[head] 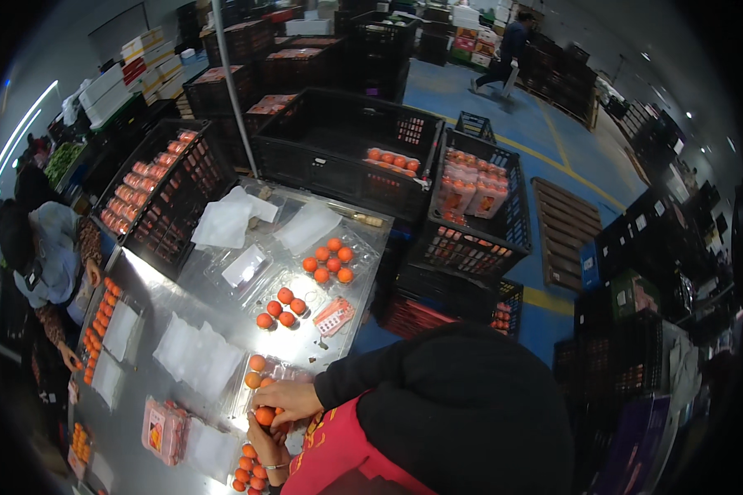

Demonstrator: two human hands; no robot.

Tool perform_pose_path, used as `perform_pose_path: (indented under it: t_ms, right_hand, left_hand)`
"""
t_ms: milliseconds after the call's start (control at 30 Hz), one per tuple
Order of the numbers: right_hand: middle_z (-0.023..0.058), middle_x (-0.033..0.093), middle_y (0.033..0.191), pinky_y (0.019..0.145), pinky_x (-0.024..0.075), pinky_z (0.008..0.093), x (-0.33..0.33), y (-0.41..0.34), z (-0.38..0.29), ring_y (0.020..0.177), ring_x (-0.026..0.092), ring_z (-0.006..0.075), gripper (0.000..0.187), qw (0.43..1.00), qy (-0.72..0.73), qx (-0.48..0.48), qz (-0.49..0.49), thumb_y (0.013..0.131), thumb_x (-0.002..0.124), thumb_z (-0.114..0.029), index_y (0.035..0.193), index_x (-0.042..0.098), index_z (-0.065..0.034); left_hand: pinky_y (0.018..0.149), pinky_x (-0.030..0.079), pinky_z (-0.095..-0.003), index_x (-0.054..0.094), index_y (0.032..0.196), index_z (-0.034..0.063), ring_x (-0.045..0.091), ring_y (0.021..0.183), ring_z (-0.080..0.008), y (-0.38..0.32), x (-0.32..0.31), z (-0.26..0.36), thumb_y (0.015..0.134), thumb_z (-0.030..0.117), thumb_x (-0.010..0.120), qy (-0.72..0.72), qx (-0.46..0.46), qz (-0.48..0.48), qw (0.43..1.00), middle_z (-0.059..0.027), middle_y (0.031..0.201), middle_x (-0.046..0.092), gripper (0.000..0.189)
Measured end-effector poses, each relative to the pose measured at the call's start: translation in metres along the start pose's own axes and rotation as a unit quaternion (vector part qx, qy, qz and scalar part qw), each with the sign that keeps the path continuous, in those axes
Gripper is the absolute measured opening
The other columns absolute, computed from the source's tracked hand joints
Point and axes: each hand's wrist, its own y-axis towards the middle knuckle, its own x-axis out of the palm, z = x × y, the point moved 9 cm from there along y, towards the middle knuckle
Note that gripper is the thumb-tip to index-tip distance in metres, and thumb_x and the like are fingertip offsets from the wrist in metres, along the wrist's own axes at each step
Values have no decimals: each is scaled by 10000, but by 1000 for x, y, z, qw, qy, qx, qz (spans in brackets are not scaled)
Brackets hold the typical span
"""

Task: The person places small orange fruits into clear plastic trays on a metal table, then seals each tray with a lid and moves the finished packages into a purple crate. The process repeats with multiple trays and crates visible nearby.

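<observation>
My left hand (265, 442), with a bracelet at the wrist, and my right hand (288, 401), in a black sleeve, close together around an orange-red round fruit (264, 416). Part of another fruit shows between the fingers. Just beyond the hands, an open clear plastic clamshell tray (238, 393) lies on the metal table (142, 346), with a few loose fruits (257, 363) at its far side. Several more fruits (247, 473) are grouped below my left hand. White padding sheets (198, 359) lie beside the tray, near closed printed fruit packs (164, 430).
Black crates with packed fruit (470, 198) stand at the table's far corner and side (161, 192). Further fruit groups (328, 260) and printed labels (333, 317) lie on the table. A co-worker (56, 260) handles fruit opposite; another person (511, 52) walks behind.
</observation>
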Motion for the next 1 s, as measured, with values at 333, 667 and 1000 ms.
perform_pose_path:
  t_ms: [333,667,1000]
  right_hand:
    - [170,612,1105,881,483,469,-16,-22,1,1025,611,385,451,996,-66,37,56,829,755,-248,1196,589,-44]
    - [178,727,1124,778,612,356,-9,-39,25,889,756,240,519,913,360,188,32,896,700,-83,1378,538,21]
    - [71,634,1027,860,490,286,-192,-45,-78,915,599,143,307,885,-35,-77,458,940,677,34,1222,558,20]
  left_hand:
    - [363,260,-237,553,907,89,388,412,-78,12,24,-3,1101,421,439,-9,77,-79,994,15,604,482,401]
    - [711,538,-268,616,1197,87,628,832,-115,-23,47,12,1095,303,529,-114,30,-127,985,-25,953,645,254]
    - [741,477,-303,503,1300,35,573,868,-146,-42,54,34,1122,228,452,-230,103,-140,958,-93,1078,606,268]
